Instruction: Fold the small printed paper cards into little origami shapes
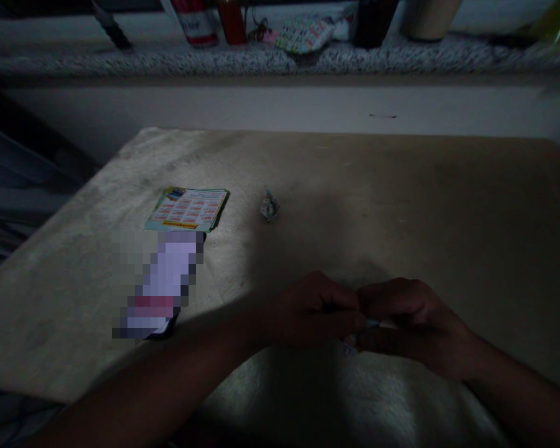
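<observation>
My left hand point(315, 308) and my right hand point(408, 323) meet low over the table point(401, 205), fingers pinched together on a small pale piece of paper point(361, 330) between them. Most of that paper is hidden by the fingers and the dim light. A small folded paper piece point(269, 206) lies on the table beyond my hands. To its left rests a stack of printed paper squares point(187, 210). A phone point(161, 286) with a lit, blurred screen lies in front of the stack, left of my left forearm.
A speckled ledge point(261, 59) runs along the wall behind the table, holding a red and white cup point(196, 23), a red bottle point(232, 22), a patterned packet point(305, 32) and dark and pale containers. The room is dark.
</observation>
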Demonstrator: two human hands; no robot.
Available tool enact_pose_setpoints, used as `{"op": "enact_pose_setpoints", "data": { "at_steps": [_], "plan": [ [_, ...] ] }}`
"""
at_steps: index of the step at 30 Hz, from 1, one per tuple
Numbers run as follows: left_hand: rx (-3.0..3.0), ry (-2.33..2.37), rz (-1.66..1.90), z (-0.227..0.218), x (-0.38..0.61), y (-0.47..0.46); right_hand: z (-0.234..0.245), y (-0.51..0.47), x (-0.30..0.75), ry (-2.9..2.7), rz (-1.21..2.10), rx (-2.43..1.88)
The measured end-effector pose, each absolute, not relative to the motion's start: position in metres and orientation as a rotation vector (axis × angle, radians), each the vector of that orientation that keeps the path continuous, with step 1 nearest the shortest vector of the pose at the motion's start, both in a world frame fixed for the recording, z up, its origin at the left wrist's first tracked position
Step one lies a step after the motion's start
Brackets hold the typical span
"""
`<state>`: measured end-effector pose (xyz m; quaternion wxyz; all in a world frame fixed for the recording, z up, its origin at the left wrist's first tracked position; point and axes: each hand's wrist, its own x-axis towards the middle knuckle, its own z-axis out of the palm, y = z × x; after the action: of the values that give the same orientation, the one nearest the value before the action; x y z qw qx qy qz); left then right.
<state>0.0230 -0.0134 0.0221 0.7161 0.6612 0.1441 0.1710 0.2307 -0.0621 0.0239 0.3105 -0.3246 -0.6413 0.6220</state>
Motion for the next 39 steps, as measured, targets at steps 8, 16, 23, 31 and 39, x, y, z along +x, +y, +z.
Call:
{"op": "enact_pose_setpoints", "data": {
  "at_steps": [8, 16, 23, 31, 39],
  "plan": [
    [1.482, 0.481, 0.446, 0.023, 0.026, -0.017, 0.025, -0.061, 0.23, -1.641, 1.526, -0.941],
    [1.706, 0.573, 0.439, 0.025, 0.024, -0.017, 0.021, -0.06, 0.235, -1.35, 1.519, -1.072],
    [1.686, 0.414, 0.408, 0.031, 0.02, -0.013, 0.018, -0.061, 0.239, -1.389, 1.731, -1.031],
    [1.094, 0.343, 0.163, 0.027, 0.02, -0.011, 0.023, -0.06, 0.239, -1.668, 1.784, -0.797],
    [0.697, 0.35, 0.132, 0.032, 0.026, -0.014, 0.027, -0.069, 0.232, -1.507, 1.829, -0.674]
  ]
}}
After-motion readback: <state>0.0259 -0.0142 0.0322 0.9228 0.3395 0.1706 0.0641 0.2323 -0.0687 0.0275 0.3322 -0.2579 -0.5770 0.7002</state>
